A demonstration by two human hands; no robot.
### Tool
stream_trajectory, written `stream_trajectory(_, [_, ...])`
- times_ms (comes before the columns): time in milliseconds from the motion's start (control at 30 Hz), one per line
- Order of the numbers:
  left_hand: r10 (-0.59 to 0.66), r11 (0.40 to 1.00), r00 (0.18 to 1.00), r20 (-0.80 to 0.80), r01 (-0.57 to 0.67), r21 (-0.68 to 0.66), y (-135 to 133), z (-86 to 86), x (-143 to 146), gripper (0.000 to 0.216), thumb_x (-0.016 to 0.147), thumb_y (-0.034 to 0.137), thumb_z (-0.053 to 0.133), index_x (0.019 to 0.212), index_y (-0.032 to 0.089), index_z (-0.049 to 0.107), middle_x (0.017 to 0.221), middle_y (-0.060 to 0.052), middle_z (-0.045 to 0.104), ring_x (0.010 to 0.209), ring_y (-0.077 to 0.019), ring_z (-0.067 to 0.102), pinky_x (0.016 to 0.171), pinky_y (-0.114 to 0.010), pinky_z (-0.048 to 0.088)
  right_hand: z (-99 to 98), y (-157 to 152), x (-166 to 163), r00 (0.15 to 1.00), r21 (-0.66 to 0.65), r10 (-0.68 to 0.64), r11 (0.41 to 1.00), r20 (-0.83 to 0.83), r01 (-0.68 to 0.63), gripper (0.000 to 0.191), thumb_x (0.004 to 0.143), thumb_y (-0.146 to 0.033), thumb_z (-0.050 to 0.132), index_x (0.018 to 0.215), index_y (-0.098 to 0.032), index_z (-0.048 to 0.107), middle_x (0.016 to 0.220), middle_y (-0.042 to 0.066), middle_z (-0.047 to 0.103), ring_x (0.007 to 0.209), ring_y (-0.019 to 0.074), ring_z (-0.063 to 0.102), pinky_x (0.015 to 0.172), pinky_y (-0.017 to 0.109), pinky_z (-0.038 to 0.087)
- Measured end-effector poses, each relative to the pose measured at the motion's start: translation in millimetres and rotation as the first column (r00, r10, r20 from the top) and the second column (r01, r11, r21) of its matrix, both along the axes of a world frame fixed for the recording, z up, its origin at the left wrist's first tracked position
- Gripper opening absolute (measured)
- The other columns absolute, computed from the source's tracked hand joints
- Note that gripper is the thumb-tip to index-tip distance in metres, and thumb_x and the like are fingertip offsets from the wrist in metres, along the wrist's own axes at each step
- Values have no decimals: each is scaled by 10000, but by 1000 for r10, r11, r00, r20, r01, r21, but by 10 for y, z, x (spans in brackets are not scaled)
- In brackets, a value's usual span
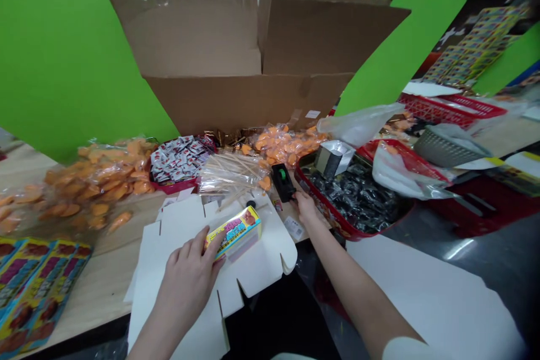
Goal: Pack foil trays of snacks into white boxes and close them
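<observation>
My left hand [189,270] is closed around the near-left end of a small yellow, pink and blue printed carton [240,230]. The carton lies on its side, over flat white die-cut cardboard [172,236]. To the right, the fingers of my right hand [307,209] are pinched at the near end of a black tape dispenser [282,183] with a green core. Any strip of tape between those fingers is too small to make out. A small black round object [251,204] sits just beyond the carton.
Behind stands a large open cardboard box [248,101]. Bagged orange pieces [105,174], a tub of white sachets [181,160] and bundled wooden sticks [230,171] line the table. A red-rimmed bin [358,197] of black packets is at right; printed packages [37,287] lie at left.
</observation>
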State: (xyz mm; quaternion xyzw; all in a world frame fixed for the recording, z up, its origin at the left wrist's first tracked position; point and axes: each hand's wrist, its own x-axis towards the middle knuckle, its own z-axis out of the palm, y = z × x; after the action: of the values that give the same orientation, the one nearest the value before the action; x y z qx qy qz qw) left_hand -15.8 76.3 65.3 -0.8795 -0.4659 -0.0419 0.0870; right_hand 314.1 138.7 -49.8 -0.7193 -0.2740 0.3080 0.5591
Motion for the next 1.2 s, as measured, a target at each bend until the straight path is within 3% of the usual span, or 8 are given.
stream_trajectory(133, [-68, 998, 994, 81, 67, 17, 22, 25, -35, 452, 907, 344, 479, 1353, 272, 491, 1414, -162, 452, 1121, -315, 545, 858, -454, 461, 87, -67, -77, 996, 26, -7, 1000, 84, 5, 255, 774, -437, 523, 679, -201, 535, 638, 7, 578, 714, 175, 585, 646, 289, 491])
stream_trajectory(267, [-152, 987, 970, 191, 140, 73, 10, 28, -114, 428, 920, 287, 461, 1347, 260, 493, 1230, -138, 573, 1087, -282, 548, 890, -442, 452, 226, -285, -216, 993, 44, -5, 999, 116, 0, 271, 809, -442, 460, 734, -200, 557, 704, 47, 592, 754, 200, 572, 664, 312, 494])
stream_trajectory(400, [-265, 964, 908, 325, 248, 92, -67, 5, -173, 273, 928, 201, 479, 1183, 203, 575, 1148, -95, 636, 1047, -217, 573, 908, -376, 455, 508, -773, -562, 983, 96, 169, 980, 72, -175, 345, 843, -477, 476, 950, -178, 611, 733, 25, 581, 637, 161, 543, 617, 296, 485])
stream_trajectory(500, [-249, 968, 879, 406, 216, 126, -133, -22, -162, 184, 916, 183, 519, 1079, 210, 601, 1114, -76, 649, 1044, -214, 578, 894, -373, 468, 791, -1114, -975, 876, 152, 482, 866, -2, -476, 393, 858, -443, 523, 1151, -197, 612, 684, -11, 568, 548, 125, 488, 554, 266, 449])
stream_trajectory(600, [-232, 971, 862, 451, 177, 163, -189, -42, -142, 206, 898, 149, 544, 1090, 205, 593, 1056, -70, 658, 1006, -216, 584, 876, -375, 488, 964, -1236, -1413, 757, 209, 650, 750, -62, -627, 543, 886, -349, 506, 1404, -217, 413, 645, -45, 556, 544, 113, 479, 543, 247, 429])
stream_trajectory(700, [-255, 967, 835, 487, 210, 145, -228, -43, -154, 232, 885, 102, 535, 1099, 180, 581, 1071, -80, 654, 1017, -211, 581, 903, -365, 488, 978, -1178, -1707, 761, 259, 649, 739, -26, -622, 622, 905, -295, 471, 1485, -207, 265, 673, -43, 576, 595, 115, 516, 590, 252, 442])
stream_trajectory(1000, [-149, 979, 861, 487, 196, -48, -220, 113, -144, 431, 863, 88, 446, 1243, 244, 579, 1055, -84, 587, 965, -227, 528, 827, -395, 484, 857, -1045, -1827, 820, 205, 572, 802, 2, -561, 583, 914, -315, 458, 1462, -180, 309, 674, -28, 593, 602, 127, 542, 580, 260, 445])
stream_trajectory(1200, [11, 983, 832, 555, 91, -157, -102, 249, 5, 229, 875, 179, 490, 1007, 216, 673, 1063, -82, 549, 997, -227, 526, 886, -405, 446, 810, -1039, -1829, 820, 207, 567, 814, -76, -544, 596, 902, -326, 479, 1454, -187, 300, 643, -43, 590, 538, 111, 528, 536, 246, 459])
